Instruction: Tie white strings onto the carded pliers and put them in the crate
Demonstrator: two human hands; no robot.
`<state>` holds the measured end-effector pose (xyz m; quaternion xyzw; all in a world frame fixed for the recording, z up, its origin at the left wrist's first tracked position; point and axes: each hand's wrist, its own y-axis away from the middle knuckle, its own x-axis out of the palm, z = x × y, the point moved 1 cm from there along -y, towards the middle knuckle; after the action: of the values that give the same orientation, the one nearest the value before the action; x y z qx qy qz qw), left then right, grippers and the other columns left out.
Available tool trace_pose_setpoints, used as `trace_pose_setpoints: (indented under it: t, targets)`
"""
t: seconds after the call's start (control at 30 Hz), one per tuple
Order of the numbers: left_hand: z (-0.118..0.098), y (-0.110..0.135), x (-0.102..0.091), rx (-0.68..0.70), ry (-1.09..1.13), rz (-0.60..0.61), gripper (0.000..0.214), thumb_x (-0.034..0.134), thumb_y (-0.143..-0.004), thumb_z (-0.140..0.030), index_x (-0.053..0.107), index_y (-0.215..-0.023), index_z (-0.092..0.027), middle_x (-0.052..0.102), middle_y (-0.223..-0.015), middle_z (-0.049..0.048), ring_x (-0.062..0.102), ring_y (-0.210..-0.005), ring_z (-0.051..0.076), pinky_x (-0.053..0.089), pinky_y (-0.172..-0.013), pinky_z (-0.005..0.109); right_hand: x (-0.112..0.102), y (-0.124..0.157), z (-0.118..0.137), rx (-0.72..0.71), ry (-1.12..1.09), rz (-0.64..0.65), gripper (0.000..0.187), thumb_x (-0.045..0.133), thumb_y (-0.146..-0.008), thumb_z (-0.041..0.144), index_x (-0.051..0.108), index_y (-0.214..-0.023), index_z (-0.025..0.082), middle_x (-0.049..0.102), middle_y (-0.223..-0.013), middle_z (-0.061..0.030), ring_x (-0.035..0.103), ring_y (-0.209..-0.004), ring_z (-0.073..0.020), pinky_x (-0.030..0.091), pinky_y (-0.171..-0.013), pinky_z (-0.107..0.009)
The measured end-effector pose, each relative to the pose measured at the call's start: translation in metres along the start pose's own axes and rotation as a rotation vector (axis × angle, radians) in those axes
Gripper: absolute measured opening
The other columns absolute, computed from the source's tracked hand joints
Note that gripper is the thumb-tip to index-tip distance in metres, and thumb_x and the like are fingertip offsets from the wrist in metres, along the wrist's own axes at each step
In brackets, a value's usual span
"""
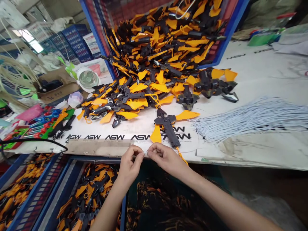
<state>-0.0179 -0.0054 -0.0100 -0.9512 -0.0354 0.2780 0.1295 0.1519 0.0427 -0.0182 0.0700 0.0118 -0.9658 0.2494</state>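
Observation:
At the table's front edge, my left hand (132, 163) and my right hand (165, 158) face each other, almost touching at the fingertips. Both are closed in a pinch, thumb against forefinger. Between them shows a small bit of thin white strand (145, 153); most of it is hidden by the fingers. Just beyond my right hand lies a black plastic toy (168, 126) with orange wings, its pointed end away from me. An orange cord loop (182, 156) hangs from its near end, beside my right wrist. Neither hand holds the toy.
A tipped blue crate (220, 48) spills a pile of similar toys (144, 86) across the table. White strands (250, 117) lie bundled at right. Below the table edge stand crates (45, 205) of toys. A small fan (88, 78) and coloured plastic parts (43, 125) are at left.

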Motion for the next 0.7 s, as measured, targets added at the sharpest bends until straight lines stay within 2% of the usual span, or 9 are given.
trace_pose_setpoints:
  t: [0.07, 0.13, 0.2, 0.27, 0.37, 0.57, 0.63, 0.7]
  targets:
    - [0.0, 0.0, -0.003, 0.057, -0.064, -0.003, 0.011, 0.049, -0.096, -0.027, 0.057, -0.09, -0.02, 0.061, -0.082, 0.0005, 0.059, -0.076, 0.014, 0.046, -0.071, 0.026, 0.001, 0.0, -0.001, -0.012, -0.007, 0.006, 0.02, 0.053, -0.086, 0.039, 0.058, -0.082, 0.021, 0.05, -0.065, 0.0035, 0.047, -0.061, -0.0142, 0.037, -0.058, -0.027]
    - [-0.002, -0.001, -0.006, 0.156, -0.147, 0.004, 0.012, 0.049, -0.096, -0.026, 0.057, -0.103, -0.02, 0.064, -0.098, 0.0047, 0.061, -0.083, 0.015, 0.048, -0.077, 0.029, 0.002, 0.0, -0.002, -0.029, -0.016, 0.012, 0.019, 0.053, -0.086, 0.038, 0.057, -0.081, 0.021, 0.05, -0.066, 0.0031, 0.047, -0.063, -0.0145, 0.037, -0.06, -0.027]
    - [-0.003, -0.003, -0.008, 0.291, -0.278, 0.032, 0.023, 0.053, -0.095, -0.025, 0.054, -0.117, -0.021, 0.064, -0.113, 0.0092, 0.062, -0.092, 0.017, 0.049, -0.084, 0.033, 0.003, -0.001, -0.004, -0.032, -0.032, 0.019, 0.018, 0.053, -0.086, 0.038, 0.056, -0.08, 0.021, 0.052, -0.067, 0.0024, 0.049, -0.064, -0.0149, 0.038, -0.061, -0.028]
    - [-0.004, -0.007, -0.009, 0.447, -0.445, 0.054, 0.023, 0.055, -0.095, -0.024, 0.055, -0.117, -0.022, 0.065, -0.112, 0.0092, 0.062, -0.094, 0.019, 0.048, -0.084, 0.035, 0.003, -0.002, -0.004, -0.031, -0.056, 0.023, 0.018, 0.054, -0.086, 0.037, 0.056, -0.079, 0.021, 0.054, -0.069, 0.0019, 0.051, -0.066, -0.0155, 0.04, -0.063, -0.028]
    - [-0.003, -0.013, -0.01, 0.598, -0.623, 0.044, 0.009, 0.051, -0.096, -0.019, 0.058, -0.1, -0.021, 0.068, -0.093, 0.0053, 0.063, -0.085, 0.019, 0.045, -0.078, 0.033, 0.001, -0.002, 0.0, -0.044, -0.074, 0.017, 0.016, 0.054, -0.086, 0.035, 0.056, -0.079, 0.021, 0.058, -0.072, 0.0008, 0.054, -0.069, -0.016, 0.042, -0.066, -0.028]
    - [0.002, -0.015, -0.019, 0.651, -0.686, 0.086, 0.009, 0.049, -0.096, -0.014, 0.055, -0.094, -0.019, 0.066, -0.084, 0.0043, 0.061, -0.082, 0.019, 0.042, -0.074, 0.032, -0.002, 0.005, 0.007, -0.026, -0.031, 0.035, 0.014, 0.056, -0.085, 0.03, 0.059, -0.077, 0.02, 0.051, -0.063, 0.0046, 0.045, -0.061, -0.0123, 0.035, -0.057, -0.024]
    - [0.001, -0.013, -0.019, 0.611, -0.637, 0.129, 0.009, 0.047, -0.096, -0.014, 0.054, -0.093, -0.019, 0.064, -0.083, 0.0037, 0.059, -0.08, 0.018, 0.042, -0.072, 0.03, -0.001, 0.006, 0.006, -0.027, -0.052, 0.051, 0.014, 0.056, -0.086, 0.03, 0.059, -0.077, 0.019, 0.05, -0.063, 0.0051, 0.044, -0.06, -0.0117, 0.034, -0.056, -0.024]
    - [0.0, -0.012, -0.017, 0.509, -0.528, 0.177, 0.011, 0.045, -0.097, -0.016, 0.054, -0.091, -0.02, 0.062, -0.083, 0.0031, 0.058, -0.077, 0.017, 0.044, -0.07, 0.028, 0.0, 0.006, 0.006, -0.045, -0.066, 0.039, 0.013, 0.056, -0.086, 0.029, 0.058, -0.078, 0.019, 0.051, -0.065, 0.0047, 0.045, -0.061, -0.0116, 0.034, -0.057, -0.024]
